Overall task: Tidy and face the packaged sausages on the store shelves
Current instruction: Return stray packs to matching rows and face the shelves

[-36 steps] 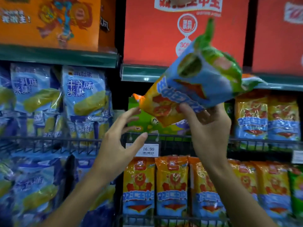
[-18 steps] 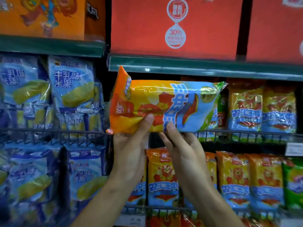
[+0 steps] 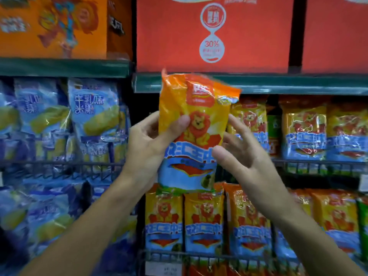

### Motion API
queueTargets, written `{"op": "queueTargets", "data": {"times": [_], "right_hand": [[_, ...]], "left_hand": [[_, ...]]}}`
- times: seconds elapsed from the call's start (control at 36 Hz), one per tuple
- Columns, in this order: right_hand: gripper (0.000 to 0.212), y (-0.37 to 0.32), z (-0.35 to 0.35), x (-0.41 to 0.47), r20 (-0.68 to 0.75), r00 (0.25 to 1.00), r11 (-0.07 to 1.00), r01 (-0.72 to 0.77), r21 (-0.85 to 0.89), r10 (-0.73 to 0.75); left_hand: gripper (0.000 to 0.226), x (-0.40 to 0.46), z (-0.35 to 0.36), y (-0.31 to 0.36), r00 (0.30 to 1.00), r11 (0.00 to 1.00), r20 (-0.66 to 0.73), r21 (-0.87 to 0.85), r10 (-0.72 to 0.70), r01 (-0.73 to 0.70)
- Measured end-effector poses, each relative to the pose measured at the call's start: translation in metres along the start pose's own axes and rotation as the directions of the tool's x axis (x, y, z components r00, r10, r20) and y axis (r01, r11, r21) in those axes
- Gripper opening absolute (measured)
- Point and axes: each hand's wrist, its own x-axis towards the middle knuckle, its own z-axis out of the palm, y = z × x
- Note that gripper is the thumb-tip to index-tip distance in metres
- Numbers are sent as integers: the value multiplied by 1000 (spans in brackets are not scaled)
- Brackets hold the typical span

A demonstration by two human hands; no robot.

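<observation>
We're holding the sausage pack [image 3: 194,134] upright before the middle shelf's dark gap; left hand [image 3: 148,145] clamping it, right hand [image 3: 242,150] touching, fingers spread. Pack's bottom overlapping the lower row [image 3: 203,222].

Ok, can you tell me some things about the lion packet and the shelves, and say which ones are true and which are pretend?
1. The held sausage pack stands upright with its lion facing the camera. True.
2. Only the right hand is on the pack. False: the left hand grips it too, thumb across the front.
3. The cartons above the green shelf edge are blue. False: they are red, with an orange one to the left.
4. Blue corn-picture packs hang left of the sausages. True.
5. More lion packs stand in a row below the held pack. True.
</observation>
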Motion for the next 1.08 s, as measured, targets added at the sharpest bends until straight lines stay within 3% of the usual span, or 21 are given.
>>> {"op": "queueTargets", "data": {"times": [0.08,0.25,0.33,0.39,0.42,0.47,0.56,0.61,0.72,0.94,1.08], "right_hand": [[35,-1,3,13,2,1000,1000,28,1,-28],[31,1,2,19,-98,994,998,47,49,-42],[25,5,1,21,-153,987,997,52,58,-43],[12,11,1,23,-168,984,994,73,81,-59],[21,12,2,25,-171,983,994,85,72,-72],[38,12,4,28,-168,983,995,85,59,-74],[21,14,2,37,-114,991,991,82,104,-70],[24,11,0,41,-1,999,991,45,126,-45],[42,13,-4,43,178,983,997,43,-56,-32],[43,33,6,66,10,989,963,144,-229,-146],[43,55,13,79,-38,992,967,106,-230,-118]], "left_hand": [[26,-3,6,2,997,997,22,-19,-70,70],[21,0,-6,-1,978,989,148,53,-146,140],[42,-5,-22,-9,936,971,283,174,-211,166],[57,-12,-31,-16,919,937,285,298,-271,184],[59,-14,-34,-19,930,921,250,349,-271,174],[50,-16,-36,-21,954,920,205,370,-219,132],[43,-14,-34,-19,978,926,166,372,-130,60],[46,-12,-37,-17,988,925,146,380,-55,-4],[41,-3,-41,-12,989,893,127,432,77,-125],[45,37,-45,-14,974,877,164,430,155,-212],[51,51,-57,-30,983,883,148,440,110,-165]]}}
